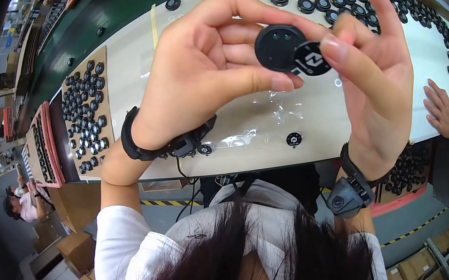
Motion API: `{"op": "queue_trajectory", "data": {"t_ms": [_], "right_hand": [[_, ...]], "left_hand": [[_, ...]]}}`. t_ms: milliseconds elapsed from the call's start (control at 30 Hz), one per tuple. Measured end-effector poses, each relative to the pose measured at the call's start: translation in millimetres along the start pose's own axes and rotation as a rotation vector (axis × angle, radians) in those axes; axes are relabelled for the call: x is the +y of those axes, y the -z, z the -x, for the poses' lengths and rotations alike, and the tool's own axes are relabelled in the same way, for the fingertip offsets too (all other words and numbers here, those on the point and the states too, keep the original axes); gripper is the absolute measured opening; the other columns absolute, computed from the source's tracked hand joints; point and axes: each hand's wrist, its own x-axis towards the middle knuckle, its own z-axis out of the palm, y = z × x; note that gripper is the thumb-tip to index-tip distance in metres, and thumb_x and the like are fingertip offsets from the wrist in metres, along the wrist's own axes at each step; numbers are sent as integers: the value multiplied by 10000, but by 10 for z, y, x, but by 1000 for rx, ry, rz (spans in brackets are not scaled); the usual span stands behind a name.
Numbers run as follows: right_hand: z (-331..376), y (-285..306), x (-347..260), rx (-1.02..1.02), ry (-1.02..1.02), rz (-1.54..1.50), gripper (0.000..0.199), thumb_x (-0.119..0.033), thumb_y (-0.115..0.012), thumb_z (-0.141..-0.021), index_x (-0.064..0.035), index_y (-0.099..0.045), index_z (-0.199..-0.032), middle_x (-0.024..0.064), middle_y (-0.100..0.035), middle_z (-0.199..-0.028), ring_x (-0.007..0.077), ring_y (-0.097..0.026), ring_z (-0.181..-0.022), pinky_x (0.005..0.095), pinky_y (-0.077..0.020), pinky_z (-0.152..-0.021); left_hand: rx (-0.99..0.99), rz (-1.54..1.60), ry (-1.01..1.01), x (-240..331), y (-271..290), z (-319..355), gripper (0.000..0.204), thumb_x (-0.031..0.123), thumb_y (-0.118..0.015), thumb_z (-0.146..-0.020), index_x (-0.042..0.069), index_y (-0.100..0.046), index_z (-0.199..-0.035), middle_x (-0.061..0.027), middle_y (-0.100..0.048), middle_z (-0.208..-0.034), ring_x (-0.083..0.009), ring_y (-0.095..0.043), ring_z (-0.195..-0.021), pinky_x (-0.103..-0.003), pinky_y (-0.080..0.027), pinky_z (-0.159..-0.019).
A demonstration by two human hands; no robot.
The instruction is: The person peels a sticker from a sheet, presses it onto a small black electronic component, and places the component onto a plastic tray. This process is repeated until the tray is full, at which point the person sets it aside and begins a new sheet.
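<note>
My left hand [193,73] is closed on the rim of a round black disc part [270,50], its thumb below and fingers behind and above. Two small holes show near the disc's upper edge. Between thumb and fingertip, my right hand [379,81] pinches a smaller round black label [316,54] with a white mark. That label overlaps the disc's right side; whether it touches the face, I cannot tell. Below the hands, shiny clear plastic film [242,136] lies on the pale worktable [221,162]. A similar round label [294,139] lies to its right.
Several round black parts [322,4] spread over the table's far side. A brown board [103,124] with more of them sits at the left. Another person's hand [441,109] rests on the table at the right. Cartons [417,267] stand on a rack at lower right.
</note>
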Motion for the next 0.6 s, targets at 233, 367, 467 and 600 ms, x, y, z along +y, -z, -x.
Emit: {"op": "queue_trajectory", "data": {"t_ms": [233, 367, 467, 600], "right_hand": [[118, 66, 95, 19, 40, 102, 683, 44, -591, -732, -15, -263, -1329, 64, -531, -920, 261, -490, -1106, 384, -366, -934], [160, 81, 158, 36, 64, 168, 673, 38, -592, -735, -18, -273, -1325, 69, -525, -950, 258, -484, -1112, 382, -365, -935], [207, 128, 179, 47, 84, 216, 665, 33, -592, -738, -20, -280, -1322, 73, -520, -973, 256, -480, -1116, 381, -365, -936], [91, 157, 291, 57, 114, 276, 654, 27, -593, -741, -22, -289, -1318, 78, -514, -1004, 254, -475, -1122, 379, -365, -937]], "left_hand": [[165, -239, -87, 67, -45, 139, 397, -137, -636, -692, -79, -440, -1032, -197, -596, -926, -261, -638, -807, -325, -555, -722], [188, -396, -165, 64, -63, 155, 406, -142, -645, -681, -81, -446, -1028, -189, -595, -924, -246, -636, -811, -316, -556, -730], [227, -406, -191, 80, -89, 142, 399, -139, -652, -678, -81, -453, -1020, -191, -593, -938, -232, -631, -826, -312, -553, -745], [262, -435, -162, 94, -93, 164, 391, -144, -650, -675, -85, -461, -1013, -192, -592, -951, -221, -626, -842, -307, -552, -747]]}}
